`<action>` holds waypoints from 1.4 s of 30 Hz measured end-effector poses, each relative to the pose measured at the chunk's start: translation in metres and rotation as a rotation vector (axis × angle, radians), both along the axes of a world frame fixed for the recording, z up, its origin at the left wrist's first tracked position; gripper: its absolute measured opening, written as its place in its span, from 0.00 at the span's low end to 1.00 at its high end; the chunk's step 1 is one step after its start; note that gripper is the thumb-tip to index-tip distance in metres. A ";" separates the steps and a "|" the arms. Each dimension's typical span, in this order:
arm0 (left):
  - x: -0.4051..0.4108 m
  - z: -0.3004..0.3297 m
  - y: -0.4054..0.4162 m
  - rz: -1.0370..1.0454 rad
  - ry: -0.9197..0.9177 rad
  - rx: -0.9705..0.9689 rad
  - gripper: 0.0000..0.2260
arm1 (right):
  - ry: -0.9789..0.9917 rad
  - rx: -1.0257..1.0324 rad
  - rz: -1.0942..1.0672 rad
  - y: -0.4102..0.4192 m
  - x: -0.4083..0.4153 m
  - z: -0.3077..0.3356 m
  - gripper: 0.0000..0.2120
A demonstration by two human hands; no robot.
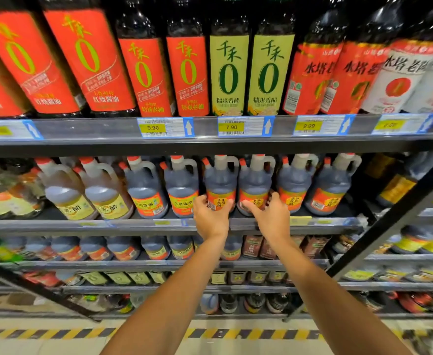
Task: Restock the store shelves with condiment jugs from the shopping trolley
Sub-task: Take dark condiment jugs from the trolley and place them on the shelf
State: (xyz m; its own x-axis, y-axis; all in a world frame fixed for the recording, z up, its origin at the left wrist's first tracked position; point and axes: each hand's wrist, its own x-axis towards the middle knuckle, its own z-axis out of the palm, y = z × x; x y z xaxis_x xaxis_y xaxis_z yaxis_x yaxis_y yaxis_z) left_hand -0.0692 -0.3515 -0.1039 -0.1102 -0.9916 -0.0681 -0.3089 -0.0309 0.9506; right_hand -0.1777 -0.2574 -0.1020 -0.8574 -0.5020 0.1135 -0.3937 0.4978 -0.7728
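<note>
A row of dark vinegar jugs with red caps, looped handles and orange labels stands on the second shelf (274,222). My left hand (210,216) wraps around the base of one dark jug (220,180) near the middle of the row. My right hand (269,213) grips the base of the neighbouring jug (255,180), thumb on its label and fingers round its right side. Both jugs stand upright at the shelf's front edge. The trolley is out of view.
Tall bottles (229,73) with red and green labels fill the top shelf above price tags (232,126). Pale rice vinegar jugs (66,190) stand left of the dark ones. Lower shelves hold more jugs and bottles. A yellow-black striped line (56,333) marks the floor.
</note>
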 end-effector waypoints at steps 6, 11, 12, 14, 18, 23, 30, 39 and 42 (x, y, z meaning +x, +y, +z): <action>0.079 0.011 0.006 -0.091 0.202 -0.321 0.21 | 0.017 -0.289 0.105 0.035 0.038 0.021 0.33; 0.107 0.018 -0.034 -0.038 0.068 -0.404 0.31 | 0.487 -0.296 0.324 0.004 0.061 0.030 0.26; 0.105 0.014 -0.039 -0.036 0.067 -0.352 0.32 | 0.446 -0.282 0.332 -0.005 0.067 0.028 0.26; 0.097 0.007 -0.040 -0.017 0.111 -0.202 0.34 | 0.289 -0.281 0.280 -0.018 0.079 0.023 0.27; 0.080 -0.002 -0.034 0.016 0.222 -0.065 0.30 | 0.169 -0.263 0.254 -0.025 0.093 0.009 0.29; 0.076 -0.005 -0.043 0.076 0.259 -0.116 0.20 | 0.207 -0.210 0.252 -0.026 0.093 0.006 0.28; 0.119 -0.009 -0.050 0.049 0.294 -0.294 0.17 | 0.387 -0.239 0.330 -0.032 0.123 0.009 0.28; 0.157 -0.010 -0.108 0.059 0.131 -0.177 0.33 | 0.169 0.001 0.155 -0.108 0.141 0.006 0.31; 0.149 -0.012 -0.111 0.077 0.105 -0.161 0.32 | 0.161 0.064 0.109 -0.115 0.136 0.006 0.28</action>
